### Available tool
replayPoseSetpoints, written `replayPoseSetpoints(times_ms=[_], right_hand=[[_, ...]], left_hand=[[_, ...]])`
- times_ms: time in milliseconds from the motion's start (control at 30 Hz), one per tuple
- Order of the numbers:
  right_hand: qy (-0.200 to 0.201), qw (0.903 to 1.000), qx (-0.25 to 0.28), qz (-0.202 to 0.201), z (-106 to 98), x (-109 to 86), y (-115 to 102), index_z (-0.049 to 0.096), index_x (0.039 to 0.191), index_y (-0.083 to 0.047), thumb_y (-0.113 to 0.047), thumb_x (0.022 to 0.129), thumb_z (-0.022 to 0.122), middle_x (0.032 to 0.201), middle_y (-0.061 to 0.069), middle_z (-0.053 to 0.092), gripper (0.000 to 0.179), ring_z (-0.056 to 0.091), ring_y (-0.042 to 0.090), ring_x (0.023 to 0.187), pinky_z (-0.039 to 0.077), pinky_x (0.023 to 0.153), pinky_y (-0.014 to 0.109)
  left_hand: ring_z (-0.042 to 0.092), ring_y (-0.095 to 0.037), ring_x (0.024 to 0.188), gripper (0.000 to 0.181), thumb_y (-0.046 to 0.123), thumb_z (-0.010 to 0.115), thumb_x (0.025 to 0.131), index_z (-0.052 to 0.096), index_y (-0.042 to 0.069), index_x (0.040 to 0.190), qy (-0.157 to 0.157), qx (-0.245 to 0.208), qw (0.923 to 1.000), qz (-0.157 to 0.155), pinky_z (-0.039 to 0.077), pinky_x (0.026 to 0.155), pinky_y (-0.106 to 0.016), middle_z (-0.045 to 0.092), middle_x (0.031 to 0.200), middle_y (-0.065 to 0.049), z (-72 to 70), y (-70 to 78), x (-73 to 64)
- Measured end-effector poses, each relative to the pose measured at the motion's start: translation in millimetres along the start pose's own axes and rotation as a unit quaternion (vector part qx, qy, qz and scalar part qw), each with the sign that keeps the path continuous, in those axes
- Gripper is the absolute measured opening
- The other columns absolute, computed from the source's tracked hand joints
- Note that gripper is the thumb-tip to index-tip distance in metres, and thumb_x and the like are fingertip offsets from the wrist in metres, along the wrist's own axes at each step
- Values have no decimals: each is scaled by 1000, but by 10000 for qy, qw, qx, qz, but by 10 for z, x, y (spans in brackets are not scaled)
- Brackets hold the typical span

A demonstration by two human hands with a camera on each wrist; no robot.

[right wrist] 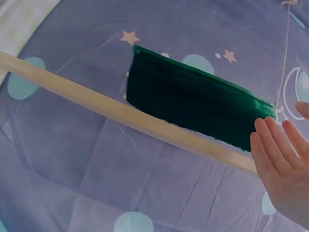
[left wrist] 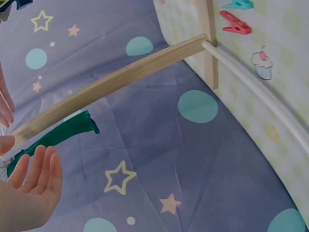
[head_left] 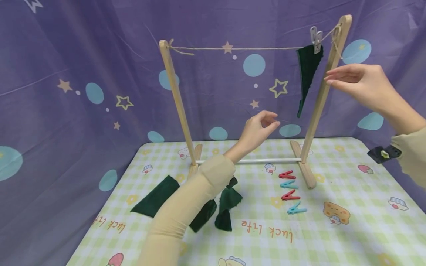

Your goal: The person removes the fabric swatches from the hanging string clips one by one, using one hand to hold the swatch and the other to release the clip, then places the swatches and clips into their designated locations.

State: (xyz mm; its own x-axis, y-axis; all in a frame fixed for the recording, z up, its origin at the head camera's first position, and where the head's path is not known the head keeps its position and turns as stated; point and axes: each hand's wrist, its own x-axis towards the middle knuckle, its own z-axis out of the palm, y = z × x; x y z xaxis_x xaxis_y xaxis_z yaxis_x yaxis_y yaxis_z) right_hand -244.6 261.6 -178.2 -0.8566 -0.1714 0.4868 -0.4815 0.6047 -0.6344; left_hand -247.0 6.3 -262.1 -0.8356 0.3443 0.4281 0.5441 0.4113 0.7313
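Note:
A dark green cloth (head_left: 309, 66) hangs from the string (head_left: 233, 48) near its right end, held by a grey clothespin (head_left: 317, 40). My right hand (head_left: 366, 81) is raised beside the right post, apart from the cloth, with fingers loosely bent and nothing in them. Lower and left of the cloth, my left hand (head_left: 256, 129) hovers in front of the frame, thumb and fingers apart, holding nothing. In the right wrist view the cloth (right wrist: 193, 96) shows its broad face, and the fingertips of the right hand (right wrist: 282, 164) overlap its upper end.
The wooden frame (head_left: 178, 99) stands on a checked tablecloth (head_left: 266, 247). More green cloth pieces, one flat (head_left: 158, 195) and one bunched (head_left: 229, 201), lie at left, partly behind my left sleeve. Red (head_left: 290, 195) and blue clothespins (head_left: 296, 208) lie in a column near the right foot.

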Motion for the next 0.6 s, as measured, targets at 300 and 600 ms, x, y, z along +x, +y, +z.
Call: replayPoseSetpoints(times_ms=[300,600], right_hand=[[520,9977,30,-427,-100,188,-140,59,114,-5,-15,85,59,85,-28,55,31,51,-16,77,35,66,0],[846,9953,91,-459,-134,352,-244,58,115,-5,-12,84,60,90,-24,57,32,51,-15,79,37,72,2]], left_hand=[[56,-8,79,29,18,57,87,55,9,114,204,-46,9998,42,41,66,-14,63,91,-3,85,113,255],[57,-7,82,29,17,58,87,55,7,114,236,-241,9993,-141,41,67,-11,64,93,-3,221,140,466]])
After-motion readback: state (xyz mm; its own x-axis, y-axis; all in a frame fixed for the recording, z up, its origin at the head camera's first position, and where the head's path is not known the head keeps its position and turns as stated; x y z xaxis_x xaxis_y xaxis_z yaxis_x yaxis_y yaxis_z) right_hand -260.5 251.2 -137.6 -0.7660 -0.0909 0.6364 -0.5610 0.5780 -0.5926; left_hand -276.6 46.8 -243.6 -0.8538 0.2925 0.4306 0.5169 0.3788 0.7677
